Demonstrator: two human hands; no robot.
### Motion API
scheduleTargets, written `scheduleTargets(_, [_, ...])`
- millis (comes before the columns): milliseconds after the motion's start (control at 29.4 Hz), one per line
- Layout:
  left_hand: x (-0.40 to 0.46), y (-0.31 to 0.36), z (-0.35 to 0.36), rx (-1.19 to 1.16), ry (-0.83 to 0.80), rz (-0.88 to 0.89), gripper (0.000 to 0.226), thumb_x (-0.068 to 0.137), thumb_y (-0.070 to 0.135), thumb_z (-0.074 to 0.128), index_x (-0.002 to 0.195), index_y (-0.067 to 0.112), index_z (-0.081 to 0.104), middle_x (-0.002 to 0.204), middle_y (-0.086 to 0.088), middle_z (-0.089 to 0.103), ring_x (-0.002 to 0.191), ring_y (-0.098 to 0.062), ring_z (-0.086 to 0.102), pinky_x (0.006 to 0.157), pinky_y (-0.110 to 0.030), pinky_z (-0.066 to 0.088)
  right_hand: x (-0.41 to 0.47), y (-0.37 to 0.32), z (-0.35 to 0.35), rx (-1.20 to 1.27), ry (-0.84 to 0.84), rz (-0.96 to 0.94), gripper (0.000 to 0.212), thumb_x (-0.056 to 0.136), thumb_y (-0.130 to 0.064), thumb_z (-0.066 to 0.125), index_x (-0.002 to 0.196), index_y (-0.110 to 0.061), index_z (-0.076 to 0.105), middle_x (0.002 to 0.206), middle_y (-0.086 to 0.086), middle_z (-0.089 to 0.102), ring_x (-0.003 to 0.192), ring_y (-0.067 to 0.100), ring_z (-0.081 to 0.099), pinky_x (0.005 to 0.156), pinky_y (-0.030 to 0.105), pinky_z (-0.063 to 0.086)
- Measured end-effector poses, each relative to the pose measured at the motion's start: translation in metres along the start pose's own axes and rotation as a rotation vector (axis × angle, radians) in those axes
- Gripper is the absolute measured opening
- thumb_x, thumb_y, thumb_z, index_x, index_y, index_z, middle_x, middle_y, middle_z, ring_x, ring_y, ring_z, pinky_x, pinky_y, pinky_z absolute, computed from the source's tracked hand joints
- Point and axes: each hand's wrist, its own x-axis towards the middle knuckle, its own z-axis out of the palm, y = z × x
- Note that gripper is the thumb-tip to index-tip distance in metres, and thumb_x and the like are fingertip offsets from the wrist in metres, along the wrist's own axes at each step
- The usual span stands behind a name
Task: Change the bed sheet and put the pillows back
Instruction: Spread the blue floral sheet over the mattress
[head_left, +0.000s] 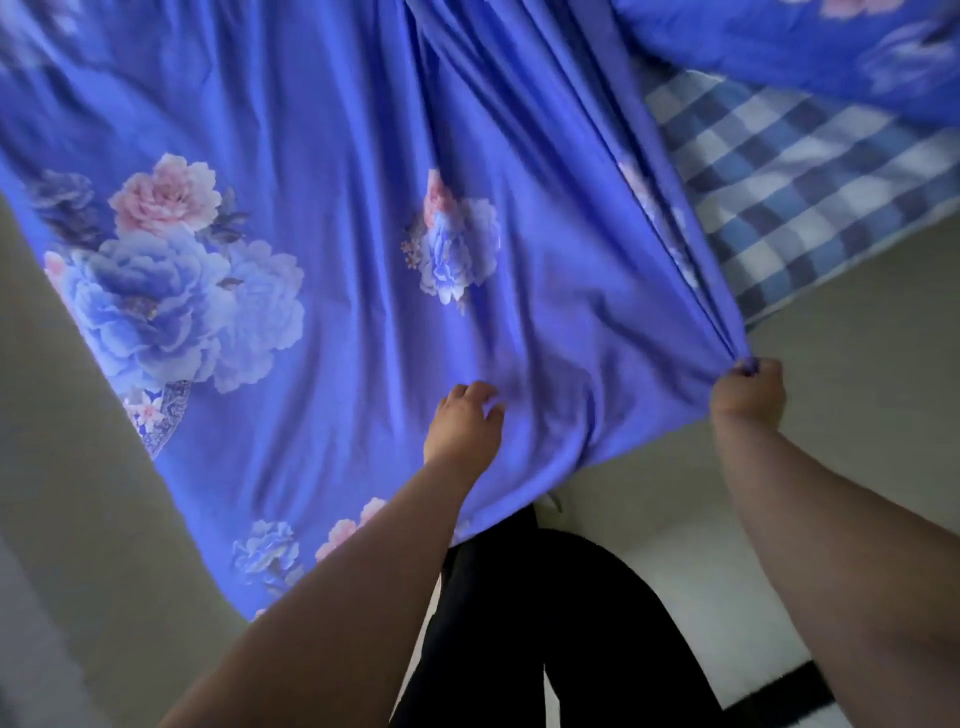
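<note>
Spreading across the bed, the blue flowered sheet hangs over its near edge; the left hand rests on the sheet, fingers loosely bent, and the right hand grips a bunched corner beside the checked mattress.

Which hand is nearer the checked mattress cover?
Right. The right hand grips the floral sheet just below the checked mattress cover; the left hand lies farther left.

pale floor; black stripe lower right, soft dim light
</note>
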Motion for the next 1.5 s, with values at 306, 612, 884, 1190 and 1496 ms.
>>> scheduleTargets(306, [0.010, 0.067, -0.042, -0.014, -0.178, -0.045, 0.026, 0.093, 0.029, 0.052, 0.116, 0.017, 0.058, 0.119, -0.006, 0.063, 0.112, -0.026, 0.057, 0.094, -0.033, 0.043, 0.010, -0.034, -0.064, -0.182, -0.450, 0.062, 0.036, 0.094, -0.020, 0.054, 0.106, 0.013, 0.061, 0.107, 0.031, 0.062, 0.100, 0.038, 0.061, 0.076, 0.035, 0.046])
scheduleTargets(612, [0.009, 0.213, -0.063, 0.008, -0.215, 0.074, 0.023, 0.095, 0.026, 0.049, 0.107, 0.010, 0.061, 0.109, -0.015, 0.066, 0.105, -0.031, 0.060, 0.088, -0.033, 0.042, 0.019, -0.087, -0.136, 0.273, -0.651, -0.045, 0.023, 0.093, -0.015, 0.054, 0.070, -0.017, 0.053, 0.068, 0.011, 0.061, 0.061, 0.022, 0.061, 0.065, 0.036, 0.052])
scheduleTargets(884, [0.015, 0.390, -0.030, -0.125, -0.121, 0.064, 0.023, 0.095, 0.024, 0.052, 0.110, 0.010, 0.063, 0.107, -0.010, 0.067, 0.103, -0.027, 0.060, 0.089, -0.030, 0.042, 0.146, -0.097, -0.275, 0.461, -0.694, -0.027, 0.020, 0.096, -0.010, 0.052, 0.076, -0.013, 0.053, 0.067, 0.006, 0.059, 0.037, -0.001, 0.055, 0.038, 0.010, 0.041])
scheduleTargets(1190, [0.015, 0.628, 0.057, -0.298, -0.216, 0.124, 0.021, 0.094, 0.025, 0.055, 0.108, 0.012, 0.063, 0.104, -0.012, 0.068, 0.099, -0.027, 0.063, 0.089, -0.036, 0.047, 0.348, -0.113, -0.440, 0.475, -0.579, -0.050, 0.017, 0.096, -0.018, 0.052, 0.079, -0.017, 0.054, 0.070, 0.002, 0.060, 0.036, -0.003, 0.054, 0.045, 0.015, 0.044])
scheduleTargets(1496, [0.148, 0.825, 0.068, -0.314, -0.155, 0.227, 0.023, 0.094, 0.022, 0.054, 0.110, 0.008, 0.063, 0.106, -0.014, 0.068, 0.100, -0.031, 0.063, 0.094, -0.040, 0.047, 0.518, -0.202, -0.494, 0.478, -0.639, -0.109, 0.017, 0.097, -0.022, 0.050, 0.081, -0.019, 0.056, 0.071, -0.002, 0.064, 0.054, 0.008, 0.057, 0.054, 0.019, 0.044])
